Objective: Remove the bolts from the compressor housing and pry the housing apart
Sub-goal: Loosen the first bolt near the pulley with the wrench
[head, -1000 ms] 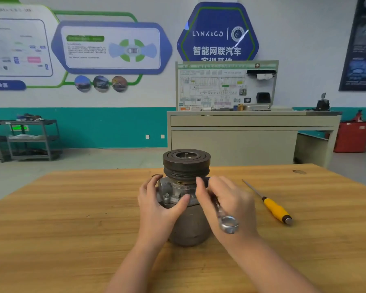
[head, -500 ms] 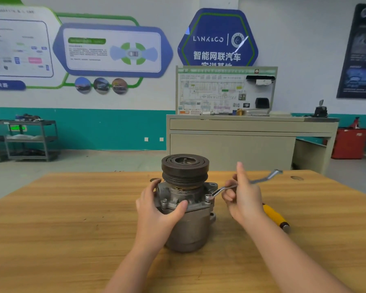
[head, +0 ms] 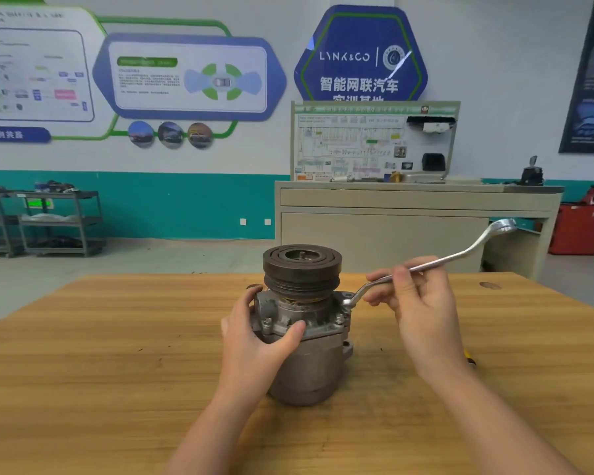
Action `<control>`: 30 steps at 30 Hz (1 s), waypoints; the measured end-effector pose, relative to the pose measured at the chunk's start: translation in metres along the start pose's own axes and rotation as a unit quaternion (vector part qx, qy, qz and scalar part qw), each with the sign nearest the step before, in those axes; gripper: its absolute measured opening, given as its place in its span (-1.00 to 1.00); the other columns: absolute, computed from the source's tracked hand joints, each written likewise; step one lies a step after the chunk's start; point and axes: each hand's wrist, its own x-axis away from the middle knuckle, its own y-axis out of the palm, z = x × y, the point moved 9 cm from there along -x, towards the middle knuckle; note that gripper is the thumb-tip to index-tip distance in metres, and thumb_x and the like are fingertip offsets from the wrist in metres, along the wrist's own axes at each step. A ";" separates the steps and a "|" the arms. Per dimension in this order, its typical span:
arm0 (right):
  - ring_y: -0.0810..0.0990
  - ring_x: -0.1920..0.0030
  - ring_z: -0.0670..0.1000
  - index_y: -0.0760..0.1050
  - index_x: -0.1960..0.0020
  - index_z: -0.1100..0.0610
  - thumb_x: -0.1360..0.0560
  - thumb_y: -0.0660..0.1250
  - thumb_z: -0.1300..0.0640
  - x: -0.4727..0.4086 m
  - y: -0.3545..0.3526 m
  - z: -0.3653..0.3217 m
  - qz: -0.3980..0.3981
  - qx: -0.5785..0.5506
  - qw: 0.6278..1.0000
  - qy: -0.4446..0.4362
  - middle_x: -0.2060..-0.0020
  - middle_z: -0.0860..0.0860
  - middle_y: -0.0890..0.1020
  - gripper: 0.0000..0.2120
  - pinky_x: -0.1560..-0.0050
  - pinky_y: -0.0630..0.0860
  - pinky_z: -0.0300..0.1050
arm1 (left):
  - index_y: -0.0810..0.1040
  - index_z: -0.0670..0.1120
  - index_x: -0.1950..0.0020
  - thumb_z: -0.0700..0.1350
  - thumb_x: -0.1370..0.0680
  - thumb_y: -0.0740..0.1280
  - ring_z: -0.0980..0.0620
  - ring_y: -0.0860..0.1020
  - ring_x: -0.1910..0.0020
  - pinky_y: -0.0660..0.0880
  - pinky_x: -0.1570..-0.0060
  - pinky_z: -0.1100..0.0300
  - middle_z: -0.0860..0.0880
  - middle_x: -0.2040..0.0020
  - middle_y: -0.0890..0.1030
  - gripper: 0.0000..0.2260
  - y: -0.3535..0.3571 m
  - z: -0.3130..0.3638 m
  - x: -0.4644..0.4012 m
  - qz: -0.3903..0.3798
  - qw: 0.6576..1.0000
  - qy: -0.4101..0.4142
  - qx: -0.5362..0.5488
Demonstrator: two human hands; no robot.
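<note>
1. The wooden bench (head: 117, 371) has a light, streaked grain and fills the lower part of the view; a dark oval mark shows near its far right corner.
2. A grey compressor (head: 306, 365) stands upright on it near the middle, its dark grooved pulley (head: 301, 265) on top.
3. A yellow-handled screwdriver (head: 469, 358) lies on the bench to the right of the compressor, mostly hidden behind the right forearm.

Dull grey cast-metal compressor housing (head: 309, 365) — dark, matt, grooved pulley (head: 301, 265) on top. At its 2 o'clock, a bright polished steel wrench (head: 436, 262). Beneath — a matt, grainy wooden table (head: 117, 354).
</note>
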 end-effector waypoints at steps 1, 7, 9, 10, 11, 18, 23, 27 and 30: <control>0.67 0.32 0.05 0.42 0.11 -0.21 -0.59 0.17 0.04 0.004 0.005 -0.006 -0.020 0.020 0.999 -0.031 0.16 0.06 0.68 -0.83 0.25 0.59 -0.17 | 0.27 0.34 -0.29 0.04 -0.36 0.57 0.12 0.38 -0.25 0.30 -0.04 0.43 0.26 -0.15 0.36 -0.35 0.000 0.001 0.000 0.001 1.000 -0.001 0.000; 0.67 0.27 -0.10 0.52 0.04 -0.17 -0.58 0.26 -0.02 0.021 0.022 -0.012 -0.082 0.125 0.980 -0.129 0.27 -0.09 0.66 -0.91 0.18 0.56 -0.28 | 0.27 0.30 -0.35 0.08 -0.35 0.56 0.25 0.36 -0.20 0.30 -0.06 0.40 0.25 -0.17 0.35 -0.31 -0.001 0.003 0.001 0.000 1.000 -0.001 -0.005; 0.66 0.25 -0.14 0.56 0.02 -0.04 -0.56 0.28 -0.04 0.027 0.023 -0.017 -0.086 0.154 0.972 -0.157 0.27 -0.12 0.65 -0.88 0.18 0.58 -0.26 | 0.28 0.28 -0.36 0.08 -0.35 0.57 0.26 0.36 -0.21 0.30 -0.05 0.43 0.23 -0.17 0.36 -0.31 -0.001 0.002 0.001 0.002 1.000 -0.002 -0.008; 0.66 0.24 -0.16 0.59 0.02 0.02 -0.54 0.30 -0.02 0.030 0.025 -0.020 -0.089 0.170 0.965 -0.176 0.24 -0.12 0.65 -0.85 0.19 0.59 -0.23 | 0.29 0.27 -0.36 0.09 -0.34 0.58 0.26 0.36 -0.22 0.30 -0.04 0.44 0.22 -0.17 0.38 -0.31 -0.002 0.002 0.000 0.004 1.000 0.000 -0.010; 0.65 0.22 -0.18 0.61 0.01 0.08 -0.52 0.34 0.04 0.034 0.027 -0.024 -0.088 0.198 0.955 -0.204 0.21 -0.13 0.66 -0.86 0.19 0.60 -0.21 | 0.30 0.26 -0.36 0.11 -0.33 0.58 0.27 0.35 -0.22 0.30 -0.04 0.44 0.21 -0.17 0.39 -0.30 -0.002 0.002 0.000 0.008 1.000 0.002 -0.012; 0.66 0.06 -0.10 0.56 -0.12 0.06 -0.55 0.31 0.14 0.075 0.038 -0.024 -0.049 0.307 0.896 -0.318 0.03 -0.02 0.68 -0.84 -0.01 0.57 -0.25 | 0.34 0.20 -0.40 0.18 -0.25 0.55 0.41 0.38 -0.14 0.33 -0.05 0.42 0.11 -0.18 0.42 -0.24 -0.002 0.001 0.000 0.012 1.000 -0.003 0.000; 0.52 0.49 0.00 0.35 0.11 -0.23 -0.63 0.06 0.08 0.051 -0.007 0.016 0.177 -0.022 0.984 -0.012 0.23 0.05 0.67 -0.75 0.44 0.48 -0.23 | 0.29 0.29 -0.35 0.05 -0.34 0.57 0.36 0.38 -0.15 0.31 -0.06 0.41 0.16 -0.18 0.38 -0.31 -0.002 -0.001 0.000 0.007 1.000 -0.006 0.002; 0.34 0.65 0.00 0.28 0.09 0.10 -0.65 0.01 0.25 0.020 -0.012 0.069 0.231 -0.165 0.935 0.211 0.49 0.11 0.54 -0.82 0.60 0.27 -0.28 | 0.31 0.29 -0.34 0.03 -0.34 0.58 0.31 0.39 -0.16 0.33 -0.11 0.32 0.15 -0.17 0.40 -0.32 -0.002 0.001 0.000 0.013 1.000 0.001 0.001; 0.33 0.64 -0.05 0.29 0.11 0.19 -0.65 0.04 0.25 0.010 0.005 0.103 0.167 -0.223 0.870 0.407 0.46 0.12 0.48 -0.82 0.66 0.24 -0.30 | 0.30 0.32 -0.31 0.02 -0.35 0.58 0.28 0.39 -0.17 0.34 -0.09 0.34 0.16 -0.16 0.39 -0.34 -0.001 0.001 0.000 0.013 1.000 0.003 0.000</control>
